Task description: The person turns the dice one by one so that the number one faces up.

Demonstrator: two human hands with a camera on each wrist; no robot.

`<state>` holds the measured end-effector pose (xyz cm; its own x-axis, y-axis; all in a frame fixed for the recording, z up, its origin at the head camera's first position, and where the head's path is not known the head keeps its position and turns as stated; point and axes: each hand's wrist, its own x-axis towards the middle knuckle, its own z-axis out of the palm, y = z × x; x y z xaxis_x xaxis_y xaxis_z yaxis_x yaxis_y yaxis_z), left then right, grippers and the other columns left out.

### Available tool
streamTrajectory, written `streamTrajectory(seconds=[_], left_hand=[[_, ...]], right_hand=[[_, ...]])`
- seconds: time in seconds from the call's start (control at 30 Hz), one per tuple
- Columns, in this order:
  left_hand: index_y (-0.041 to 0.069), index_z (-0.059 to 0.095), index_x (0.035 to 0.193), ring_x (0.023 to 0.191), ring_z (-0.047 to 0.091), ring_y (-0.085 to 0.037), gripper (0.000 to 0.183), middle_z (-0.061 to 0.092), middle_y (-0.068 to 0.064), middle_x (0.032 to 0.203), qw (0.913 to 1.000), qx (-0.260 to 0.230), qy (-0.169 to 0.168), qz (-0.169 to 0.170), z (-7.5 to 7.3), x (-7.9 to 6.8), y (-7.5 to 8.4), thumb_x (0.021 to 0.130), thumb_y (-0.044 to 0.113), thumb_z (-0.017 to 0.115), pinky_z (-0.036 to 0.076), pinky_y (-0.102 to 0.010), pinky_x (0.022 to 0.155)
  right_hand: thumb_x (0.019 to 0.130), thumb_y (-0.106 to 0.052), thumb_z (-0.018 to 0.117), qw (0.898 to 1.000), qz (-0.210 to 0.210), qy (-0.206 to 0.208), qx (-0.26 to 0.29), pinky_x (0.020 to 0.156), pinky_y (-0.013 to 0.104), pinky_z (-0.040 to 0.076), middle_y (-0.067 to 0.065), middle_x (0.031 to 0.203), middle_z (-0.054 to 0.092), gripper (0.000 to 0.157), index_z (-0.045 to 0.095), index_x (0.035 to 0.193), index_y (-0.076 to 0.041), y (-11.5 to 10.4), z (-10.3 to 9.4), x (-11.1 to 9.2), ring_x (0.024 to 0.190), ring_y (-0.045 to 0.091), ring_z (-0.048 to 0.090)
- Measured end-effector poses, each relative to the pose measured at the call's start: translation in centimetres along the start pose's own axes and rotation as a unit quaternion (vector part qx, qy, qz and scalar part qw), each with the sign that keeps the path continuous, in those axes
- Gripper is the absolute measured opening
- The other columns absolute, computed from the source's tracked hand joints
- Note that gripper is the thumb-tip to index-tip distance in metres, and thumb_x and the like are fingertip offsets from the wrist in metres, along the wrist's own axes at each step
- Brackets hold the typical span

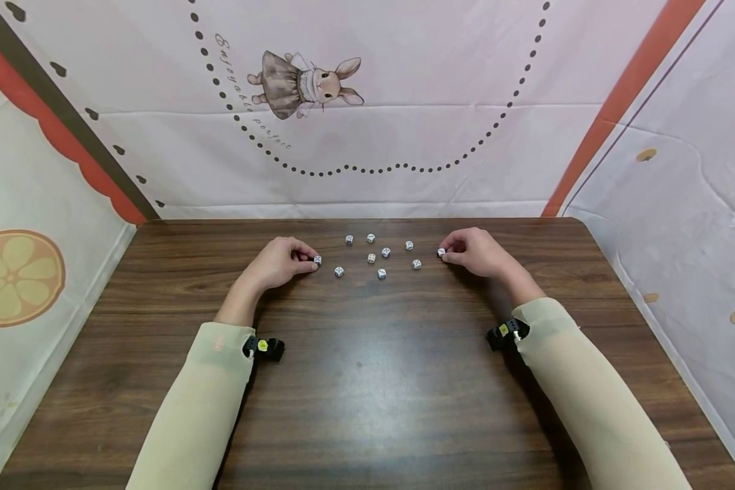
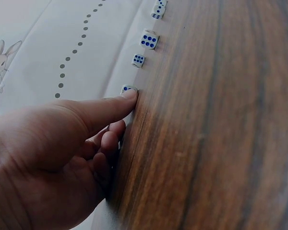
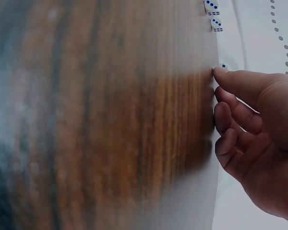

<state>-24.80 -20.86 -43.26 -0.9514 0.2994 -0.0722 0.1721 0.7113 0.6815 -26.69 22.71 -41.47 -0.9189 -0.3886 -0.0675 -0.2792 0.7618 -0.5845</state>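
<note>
My left hand (image 1: 282, 262) pinches a white die (image 1: 317, 260) between thumb and forefinger at the left end of a scatter of dice. The left wrist view shows the thumb covering much of that die (image 2: 128, 89). At the right end, my right hand (image 1: 476, 252) pinches another white die (image 1: 441, 252); its other fingers curl loosely beneath in the right wrist view. Only a bit of this die (image 3: 224, 66) shows above the thumb. Between the hands lie several white dice with dark blue pips, among them one die (image 1: 339, 271) nearest the left hand and another (image 1: 416, 264) nearest the right.
The dark wooden table (image 1: 367, 408) ends at a straight back edge just behind the dice. A pale printed cloth (image 1: 441, 82) with a rabbit picture hangs behind it, with more cloth on both sides. Each wrist wears a small black camera (image 1: 272, 349).
</note>
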Motion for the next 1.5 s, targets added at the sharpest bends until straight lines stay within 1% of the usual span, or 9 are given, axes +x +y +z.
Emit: streamTrajectory(seconds=[0.47, 0.8, 0.97, 1.17, 1.5], left_hand=[[0.007, 0.080, 0.113, 0.090, 0.058, -0.024, 0.018, 0.067, -0.008, 0.100, 0.9999, -0.010, -0.005, -0.007, -0.04, -0.08, 0.09, 0.098, 0.018, 0.079, 0.046, -0.038, 0.081], [0.007, 0.080, 0.113, 0.090, 0.058, -0.024, 0.018, 0.068, -0.008, 0.100, 0.9999, -0.009, -0.006, -0.002, -0.04, -0.14, 0.11, 0.099, 0.017, 0.079, 0.046, -0.038, 0.081], [0.007, 0.079, 0.114, 0.090, 0.058, -0.023, 0.018, 0.068, -0.008, 0.100, 0.9999, -0.011, -0.008, -0.005, 0.00, -0.15, 0.04, 0.099, 0.017, 0.079, 0.046, -0.038, 0.081], [0.006, 0.079, 0.113, 0.089, 0.058, -0.024, 0.018, 0.068, -0.008, 0.100, 0.9999, -0.010, -0.008, -0.007, -0.12, -0.24, 0.29, 0.099, 0.017, 0.078, 0.046, -0.038, 0.081], [0.006, 0.080, 0.113, 0.089, 0.058, -0.023, 0.017, 0.068, -0.007, 0.099, 0.9999, -0.003, -0.009, -0.006, 0.01, -0.14, 0.21, 0.099, 0.016, 0.078, 0.047, -0.038, 0.081]], right_hand=[[0.099, -0.011, 0.075, 1.000, 0.006, -0.011, 0.000, 0.077, 0.037, 0.047, 0.007, 0.095, 0.070, 0.013, 0.076, 0.110, -0.003, 0.12, -0.03, 0.10, 0.086, 0.022, 0.060], [0.099, -0.011, 0.076, 1.000, 0.003, -0.008, 0.003, 0.080, 0.038, 0.047, 0.007, 0.097, 0.071, 0.015, 0.076, 0.111, -0.003, 0.18, -0.04, 0.05, 0.089, 0.022, 0.061], [0.098, -0.011, 0.078, 1.000, -0.001, -0.006, 0.001, 0.081, 0.039, 0.047, 0.007, 0.096, 0.071, 0.017, 0.075, 0.112, -0.003, 0.17, -0.04, 0.08, 0.089, 0.023, 0.061], [0.097, -0.011, 0.078, 1.000, -0.007, -0.005, -0.001, 0.084, 0.040, 0.049, 0.008, 0.100, 0.073, 0.020, 0.073, 0.115, -0.002, 0.06, -0.04, 0.16, 0.094, 0.024, 0.065], [0.096, -0.009, 0.078, 1.000, -0.009, -0.011, -0.017, 0.087, 0.044, 0.050, 0.010, 0.101, 0.074, 0.021, 0.074, 0.115, -0.002, -0.43, -0.09, 0.26, 0.095, 0.025, 0.066]])
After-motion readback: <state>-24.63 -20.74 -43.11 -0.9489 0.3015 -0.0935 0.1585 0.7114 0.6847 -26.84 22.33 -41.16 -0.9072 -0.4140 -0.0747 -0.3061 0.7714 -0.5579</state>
